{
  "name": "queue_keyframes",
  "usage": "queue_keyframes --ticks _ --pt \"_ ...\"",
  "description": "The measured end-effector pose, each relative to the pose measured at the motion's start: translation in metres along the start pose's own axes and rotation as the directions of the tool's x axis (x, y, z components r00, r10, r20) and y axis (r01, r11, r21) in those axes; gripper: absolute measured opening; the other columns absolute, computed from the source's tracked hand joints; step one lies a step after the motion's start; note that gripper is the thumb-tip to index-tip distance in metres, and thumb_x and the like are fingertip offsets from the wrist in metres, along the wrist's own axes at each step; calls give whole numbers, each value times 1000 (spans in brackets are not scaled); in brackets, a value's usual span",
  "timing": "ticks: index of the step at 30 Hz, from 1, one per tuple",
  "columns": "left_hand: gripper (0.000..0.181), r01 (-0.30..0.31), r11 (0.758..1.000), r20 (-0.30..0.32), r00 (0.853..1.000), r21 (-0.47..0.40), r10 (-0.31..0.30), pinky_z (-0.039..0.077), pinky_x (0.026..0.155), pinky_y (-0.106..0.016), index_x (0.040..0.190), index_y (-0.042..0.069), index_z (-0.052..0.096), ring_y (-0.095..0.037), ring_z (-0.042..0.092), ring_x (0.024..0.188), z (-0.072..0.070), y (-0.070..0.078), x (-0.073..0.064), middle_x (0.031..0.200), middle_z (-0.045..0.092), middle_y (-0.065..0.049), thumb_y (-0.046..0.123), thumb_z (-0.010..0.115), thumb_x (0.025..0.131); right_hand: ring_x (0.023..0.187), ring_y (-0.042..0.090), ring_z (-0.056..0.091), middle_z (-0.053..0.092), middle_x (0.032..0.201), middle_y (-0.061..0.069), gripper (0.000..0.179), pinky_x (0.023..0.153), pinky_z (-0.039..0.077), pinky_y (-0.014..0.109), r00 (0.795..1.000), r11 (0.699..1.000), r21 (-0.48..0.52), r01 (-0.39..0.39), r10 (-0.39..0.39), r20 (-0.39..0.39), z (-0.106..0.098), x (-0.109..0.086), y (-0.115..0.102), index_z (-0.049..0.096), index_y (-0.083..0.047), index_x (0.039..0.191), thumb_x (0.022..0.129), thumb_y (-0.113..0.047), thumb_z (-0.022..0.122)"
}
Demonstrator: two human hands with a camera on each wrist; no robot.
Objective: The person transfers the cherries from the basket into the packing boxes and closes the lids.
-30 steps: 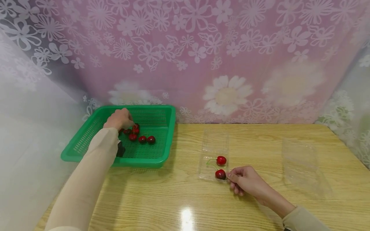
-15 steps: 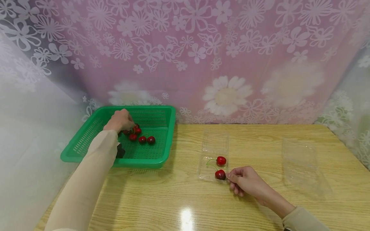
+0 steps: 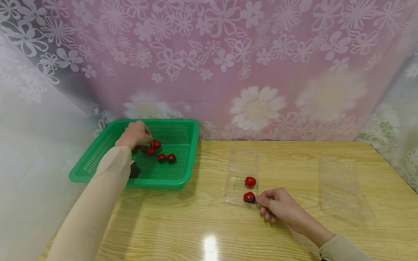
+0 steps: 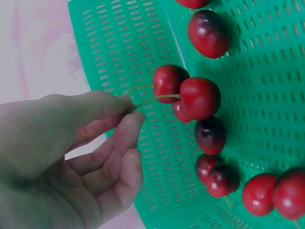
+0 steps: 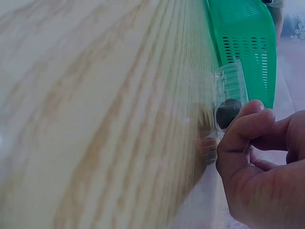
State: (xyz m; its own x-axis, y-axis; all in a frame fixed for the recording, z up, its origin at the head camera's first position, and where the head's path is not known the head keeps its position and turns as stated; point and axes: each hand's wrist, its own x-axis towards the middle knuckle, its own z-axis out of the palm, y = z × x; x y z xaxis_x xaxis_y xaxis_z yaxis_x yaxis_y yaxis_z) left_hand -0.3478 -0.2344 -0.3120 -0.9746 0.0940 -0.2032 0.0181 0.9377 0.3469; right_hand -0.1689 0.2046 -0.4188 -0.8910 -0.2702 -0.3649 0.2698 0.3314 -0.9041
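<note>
In the left wrist view my left hand (image 4: 86, 152) pinches thin green stems between thumb and forefinger. Two red cherries (image 4: 200, 98) hang at the ends of those stems, inside the green basket (image 3: 187, 183). Other cherries (image 3: 171, 158), red to nearly black, lie on the basket floor close by. On the table my right hand (image 3: 277, 206) grips the near right edge of an open clear plastic box (image 3: 243, 159) between thumb and fingers. Inside the box's near half are two cherries with stems, one behind (image 3: 250, 182) and one in front (image 3: 249, 197), beside my right fingertips.
A second clear plastic box (image 3: 339, 181) lies on the right of the wooden table (image 3: 183, 224). Behind the table hangs a pink flowered curtain (image 3: 202, 72). The basket's raised walls surround my left hand.
Cherries beneath my left fingers have shifted slightly within the basket, and the left hand has moved a little. My right hand and the plastic box have stayed in place.
</note>
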Motion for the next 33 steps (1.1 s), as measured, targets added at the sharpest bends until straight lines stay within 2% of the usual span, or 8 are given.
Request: queue_keyframes --ticks 6,13,20,24,28,29,31,33 --pt "30 -32 999 -39 999 -13 32 44 65 -35 118 0 74 -21 55 72 -6 7 -7 127 68 -26 11 55 98 58 9 54 62 70 0 27 51 47 22 1000 1000 -7 5 -5 0 0 1 1 62 1 93 108 -19 52" --pt "29 -72 997 -68 995 -28 70 44 65 -36 117 -1 74 -18 50 62 -12 12 -8 120 70 -25 13 56 98 58 10 54 62 70 1 28 51 47 22 1000 1000 -8 4 -4 -3 0 1 1 62 2 93 108 -20 52" --pt "27 -99 995 -105 990 -15 97 47 68 -36 111 0 76 -17 54 65 -17 17 -9 121 71 -25 13 57 97 58 9 54 62 71 0 28 51 47 22 1000 1000 -11 7 -7 -7 0 1 0 63 1 92 108 -20 53" --pt "24 -133 991 -147 980 -6 131 43 65 -36 98 1 79 -15 46 56 -19 19 -12 100 76 -19 12 57 96 58 9 54 62 71 0 27 51 47 22 1000 1000 -13 12 -12 -12 1 1 0 63 1 92 107 -19 53" --pt "24 -159 987 -185 970 4 157 39 60 -34 85 3 79 -13 36 52 -20 22 -15 70 68 -8 12 58 94 58 9 54 62 70 0 27 51 47 22 1000 1000 -9 8 -8 -11 1 1 0 62 1 91 107 -19 53" --pt "23 -167 986 -195 967 6 165 39 60 -34 85 4 79 -13 38 53 -21 24 -16 71 69 -6 12 59 94 58 9 54 62 69 0 27 51 47 22 1000 1000 -8 5 -5 -11 1 1 0 62 1 91 108 -19 53" --pt "23 -173 985 -204 964 6 171 41 61 -34 84 4 78 -14 41 55 -21 27 -17 73 69 -10 12 59 94 58 10 54 62 69 0 27 51 47 23 1000 1000 -6 -3 3 -13 1 1 0 62 0 91 108 -19 53" --pt "22 -182 983 -212 960 10 180 45 65 -35 90 4 79 -17 52 62 -21 29 -20 90 75 -15 14 60 95 58 10 54 61 69 0 27 51 46 23 1000 1000 -5 -12 12 -15 1 1 1 62 0 92 108 -20 53"
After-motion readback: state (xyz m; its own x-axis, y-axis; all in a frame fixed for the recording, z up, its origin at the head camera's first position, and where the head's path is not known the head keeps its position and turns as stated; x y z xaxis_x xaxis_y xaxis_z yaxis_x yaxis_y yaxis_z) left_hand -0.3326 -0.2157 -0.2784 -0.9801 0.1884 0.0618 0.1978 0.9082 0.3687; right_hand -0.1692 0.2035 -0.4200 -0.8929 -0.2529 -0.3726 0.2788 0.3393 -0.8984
